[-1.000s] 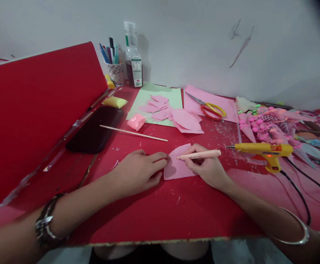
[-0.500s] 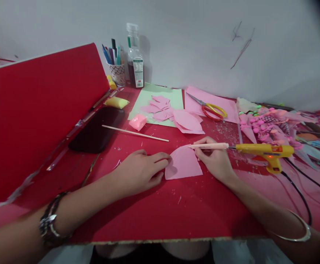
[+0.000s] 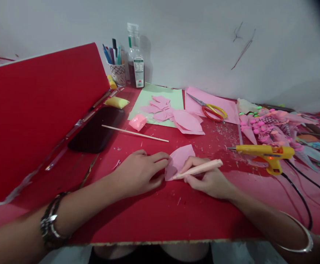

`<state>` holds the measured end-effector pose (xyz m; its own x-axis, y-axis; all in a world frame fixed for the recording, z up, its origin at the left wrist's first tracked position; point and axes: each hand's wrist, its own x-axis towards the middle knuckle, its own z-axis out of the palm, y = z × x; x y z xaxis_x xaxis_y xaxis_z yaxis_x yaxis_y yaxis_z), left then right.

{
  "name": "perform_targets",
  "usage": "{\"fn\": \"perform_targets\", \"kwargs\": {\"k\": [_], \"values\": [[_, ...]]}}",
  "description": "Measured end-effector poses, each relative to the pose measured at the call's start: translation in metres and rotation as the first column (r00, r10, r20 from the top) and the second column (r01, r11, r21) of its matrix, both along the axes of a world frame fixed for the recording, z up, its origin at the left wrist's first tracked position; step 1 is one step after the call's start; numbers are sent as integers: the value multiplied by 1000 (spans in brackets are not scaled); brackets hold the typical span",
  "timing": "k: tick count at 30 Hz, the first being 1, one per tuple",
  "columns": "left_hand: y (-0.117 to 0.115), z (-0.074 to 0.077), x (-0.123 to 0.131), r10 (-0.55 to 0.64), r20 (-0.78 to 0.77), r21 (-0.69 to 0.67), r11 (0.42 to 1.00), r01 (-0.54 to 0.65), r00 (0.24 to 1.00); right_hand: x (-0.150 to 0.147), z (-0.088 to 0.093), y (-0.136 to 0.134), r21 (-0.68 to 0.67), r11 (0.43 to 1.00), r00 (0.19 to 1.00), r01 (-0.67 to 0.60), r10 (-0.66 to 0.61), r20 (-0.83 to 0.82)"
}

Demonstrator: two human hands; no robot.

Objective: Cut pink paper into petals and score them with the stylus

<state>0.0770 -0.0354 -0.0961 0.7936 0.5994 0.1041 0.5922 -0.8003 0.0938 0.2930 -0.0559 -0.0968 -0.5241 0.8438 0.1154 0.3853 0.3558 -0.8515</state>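
Observation:
A pink paper piece [image 3: 179, 157] with a curved upper edge lies flat on the red table [image 3: 149, 216]. My left hand [image 3: 142, 169] rests palm down at its left side, fingers slightly apart, the fingertips touching the paper's edge. Closed round a pale pink pen [image 3: 203, 168], my right hand [image 3: 208, 179] has the pen's tip at the lower edge of the paper and covers the paper's right part. Behind both hands, a thin wooden stick [image 3: 135, 133] lies near a small pink packet [image 3: 138, 122].
A yellow glue gun [image 3: 267, 150] with a lit orange light lies right. Scissors [image 3: 210, 110], cut pink pieces [image 3: 188, 121] and a pale green sheet [image 3: 146, 97] are behind. A dark bottle [image 3: 136, 71], pen cup [image 3: 117, 73] and raised red board [image 3: 41, 110] stand at left.
My right hand and the pen have moved down and left, from the paper's top edge to its lower edge. My left hand has stayed in place.

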Motion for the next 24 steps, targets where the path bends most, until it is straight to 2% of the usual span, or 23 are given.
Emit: {"fn": "perform_targets", "kwargs": {"k": [7, 13, 18, 24], "values": [[0, 1, 1, -7, 24, -22, 1000, 8, 1000, -2, -2, -1, -40, 999, 998, 10, -8, 63], [0, -5, 2, 29, -9, 11, 1000, -29, 1000, 0, -3, -1, -56, 998, 997, 32, -28, 68], [0, -6, 3, 47, -1, 1, 999, -47, 999, 0, -4, 0, -26, 999, 996, 18, -16, 83], [-2, -5, 4, 84, 24, -52, 995, -83, 996, 2, -6, 4, 32, 997, 994, 74, -76, 73]]}}
